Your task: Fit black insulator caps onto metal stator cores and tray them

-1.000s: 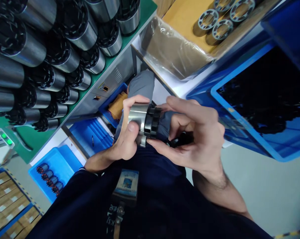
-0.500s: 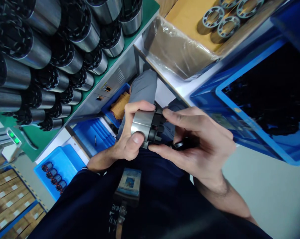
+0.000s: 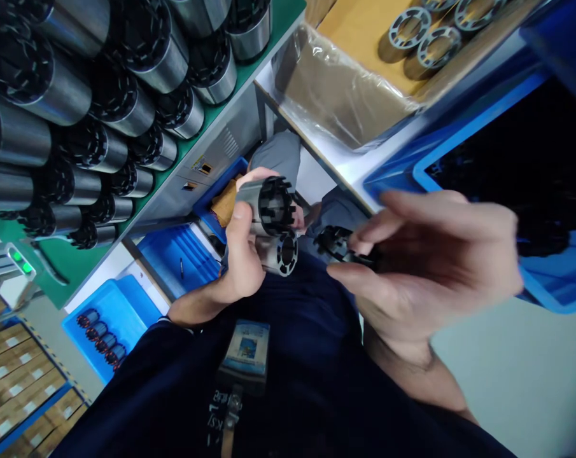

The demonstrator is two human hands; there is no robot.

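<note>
My left hand (image 3: 244, 254) is wrapped round two metal cylinders held side by side. The upper metal cylinder (image 3: 250, 198) carries a black slotted end piece (image 3: 277, 205) that faces right. Below it, the lower metal cylinder (image 3: 274, 256) shows a bare, notched ring end with a round hole. To the right, apart from both cylinders, my right hand (image 3: 412, 261) pinches a black toothed part (image 3: 338, 243) between thumb and fingers. Part of that piece lies in shadow within the hand.
Rows of metal cylinders with black ends (image 3: 139, 102) stand on a green bench (image 3: 242, 83) at upper left. Bare rings (image 3: 409, 28) sit in a lined carton (image 3: 335, 95). A blue bin (image 3: 426, 175) of black parts is right; a blue tray (image 3: 125, 305) holds wound parts, lower left.
My right hand has moved right, away from the cylinder, with a black part in its fingers. My left hand has turned, so the black end and a second, bare cylinder now show.
</note>
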